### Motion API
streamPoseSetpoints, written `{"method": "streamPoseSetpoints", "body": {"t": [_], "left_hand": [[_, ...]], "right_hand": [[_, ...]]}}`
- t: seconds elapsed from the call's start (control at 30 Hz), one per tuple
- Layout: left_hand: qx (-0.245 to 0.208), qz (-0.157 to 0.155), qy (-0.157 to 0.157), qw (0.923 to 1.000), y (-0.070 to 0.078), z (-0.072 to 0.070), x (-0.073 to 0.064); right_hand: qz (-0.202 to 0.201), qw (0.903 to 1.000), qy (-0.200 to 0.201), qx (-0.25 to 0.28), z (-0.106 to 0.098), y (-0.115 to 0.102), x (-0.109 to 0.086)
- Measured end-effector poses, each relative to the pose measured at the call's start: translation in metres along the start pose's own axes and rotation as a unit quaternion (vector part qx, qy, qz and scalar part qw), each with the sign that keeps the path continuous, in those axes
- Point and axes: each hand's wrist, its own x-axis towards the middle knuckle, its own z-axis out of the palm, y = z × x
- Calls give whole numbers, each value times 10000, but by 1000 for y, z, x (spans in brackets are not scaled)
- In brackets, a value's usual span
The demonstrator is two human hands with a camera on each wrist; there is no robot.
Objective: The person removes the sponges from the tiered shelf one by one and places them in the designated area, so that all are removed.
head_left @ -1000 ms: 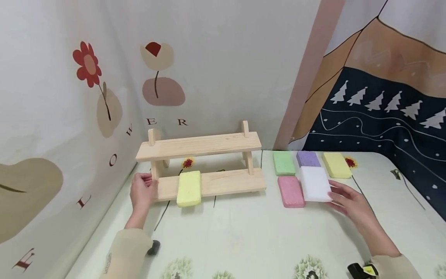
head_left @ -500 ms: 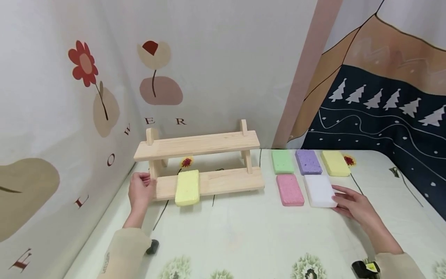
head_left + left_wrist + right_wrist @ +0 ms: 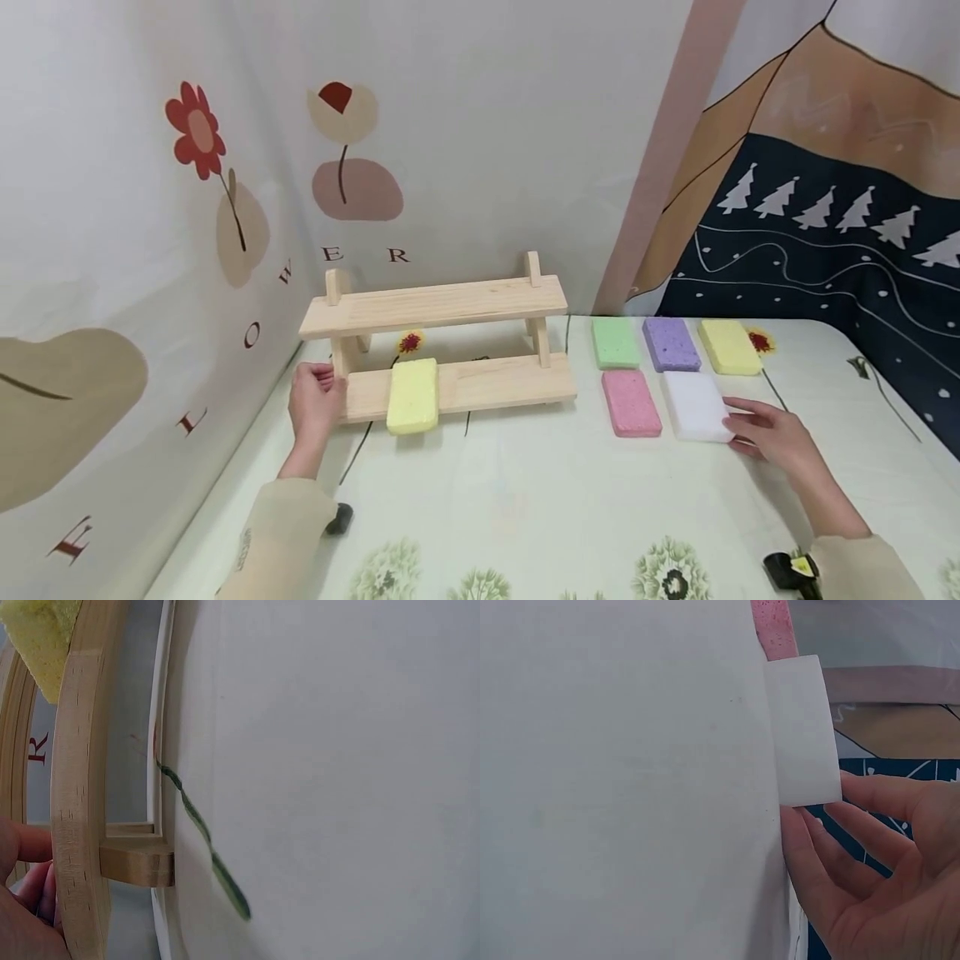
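In the head view, my left hand grips the left end of a two-tier wooden shelf by its upright. The left wrist view shows those fingers curled at the wood. A pale yellow sponge lies across the lower tier, its front end jutting over the edge. My right hand holds the right end of a white sponge, which lies on the table beside a pink sponge. In the right wrist view, fingertips sit at both corners of the white sponge's near end.
Behind the pink and white sponges lie a green sponge, a purple sponge and a second yellow sponge in a row. Printed cloth hangs close behind the shelf and along the left side. The table wears a flowered cloth.
My right hand has lowered the white sponge from a raised position overlapping the purple one to the table, right of the pink one. My left hand keeps its place on the shelf.
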Motion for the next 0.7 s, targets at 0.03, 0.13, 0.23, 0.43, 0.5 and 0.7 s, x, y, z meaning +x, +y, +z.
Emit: {"method": "streamPoseSetpoints", "body": {"t": [0.03, 0.13, 0.23, 0.43, 0.5, 0.7], "left_hand": [[-8, -4, -16, 10000, 0, 0, 0], [0, -32, -46, 10000, 0, 1, 1], [16, -79, -42, 10000, 0, 1, 1], [9, 14, 0, 10000, -1, 2, 0], [12, 31, 10, 10000, -1, 1, 0], [8, 21, 5, 10000, 0, 1, 2]], "right_hand": [[-1, 10000, 25, -2, 0, 0, 0], [-56, 9999, 85, 3, 0, 2, 0], [-122, 9999, 99, 11, 2, 4, 0], [-373, 9992, 157, -60, 2, 3, -5], [-452, 9985, 267, -167, 1, 1, -6], [-982, 9878, 1031, -633, 8, -6, -8]]}}
